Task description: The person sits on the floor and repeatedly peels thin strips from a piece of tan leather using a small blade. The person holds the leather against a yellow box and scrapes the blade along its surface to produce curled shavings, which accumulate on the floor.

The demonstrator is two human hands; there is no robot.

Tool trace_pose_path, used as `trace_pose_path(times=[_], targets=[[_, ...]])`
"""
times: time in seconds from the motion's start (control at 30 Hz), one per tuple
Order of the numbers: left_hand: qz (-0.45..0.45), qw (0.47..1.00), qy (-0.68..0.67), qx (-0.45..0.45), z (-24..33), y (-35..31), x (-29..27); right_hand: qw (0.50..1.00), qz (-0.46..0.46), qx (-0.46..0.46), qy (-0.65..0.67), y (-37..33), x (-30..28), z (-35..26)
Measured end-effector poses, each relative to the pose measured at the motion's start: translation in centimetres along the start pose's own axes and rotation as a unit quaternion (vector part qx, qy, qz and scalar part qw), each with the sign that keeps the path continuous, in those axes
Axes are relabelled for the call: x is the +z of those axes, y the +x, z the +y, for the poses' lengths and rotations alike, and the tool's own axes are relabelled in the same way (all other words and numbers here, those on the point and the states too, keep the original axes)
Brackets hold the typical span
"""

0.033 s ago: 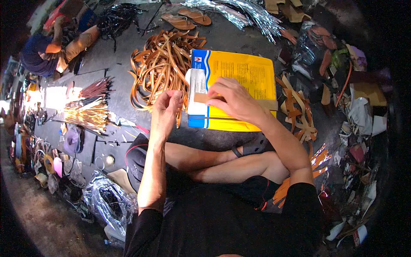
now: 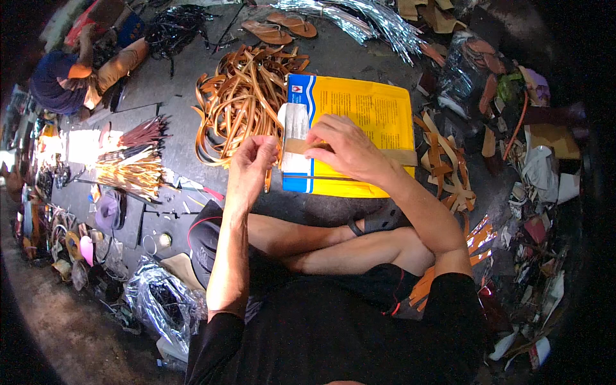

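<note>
A flat yellow package (image 2: 359, 102) with a blue and white end lies in front of my crossed legs. Across it runs a flat tan strip (image 2: 401, 156), which looks like leather. My right hand (image 2: 343, 149) is closed on this strip near the white end of the package. A whitish patch (image 2: 296, 119) lies under the strip's left part, and a thin dark line crosses the package nearer to me. My left hand (image 2: 252, 165) is held just left of the package, thumb and fingers pinched together; what is between them, if anything, is hidden.
A tangled heap of brown strips (image 2: 240, 106) lies beyond my left hand. Tan offcuts (image 2: 443, 163) lie right of the package. Bundled strips (image 2: 131, 157) and a clear plastic bag (image 2: 160, 298) are at left. Sandals (image 2: 280, 29) lie far ahead; another person (image 2: 70, 80) sits far left.
My right hand has shifted slightly left, and the strip's left end reaches further over the whitish patch toward my left hand. The left hand has barely moved.
</note>
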State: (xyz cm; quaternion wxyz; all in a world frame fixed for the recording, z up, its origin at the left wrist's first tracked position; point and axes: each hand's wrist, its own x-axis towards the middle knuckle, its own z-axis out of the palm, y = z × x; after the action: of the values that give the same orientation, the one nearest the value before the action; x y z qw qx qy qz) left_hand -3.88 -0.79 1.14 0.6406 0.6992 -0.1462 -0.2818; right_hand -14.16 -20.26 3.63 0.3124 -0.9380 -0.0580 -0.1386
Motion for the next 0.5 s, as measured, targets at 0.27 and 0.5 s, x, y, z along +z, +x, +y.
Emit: trace_pose_path(times=[0.27, 0.5], targets=[[-0.019, 0.998, -0.042, 0.054, -0.9, 1.3, 0.2, 0.998, 0.044, -0.003, 0.042, 2.8, 1.3, -0.1], [0.019, 0.998, -0.035, 0.041, -1.2, 1.9, 1.4, 0.993, 0.073, 0.035, 0.08, 1.9, 2.3, 1.0]])
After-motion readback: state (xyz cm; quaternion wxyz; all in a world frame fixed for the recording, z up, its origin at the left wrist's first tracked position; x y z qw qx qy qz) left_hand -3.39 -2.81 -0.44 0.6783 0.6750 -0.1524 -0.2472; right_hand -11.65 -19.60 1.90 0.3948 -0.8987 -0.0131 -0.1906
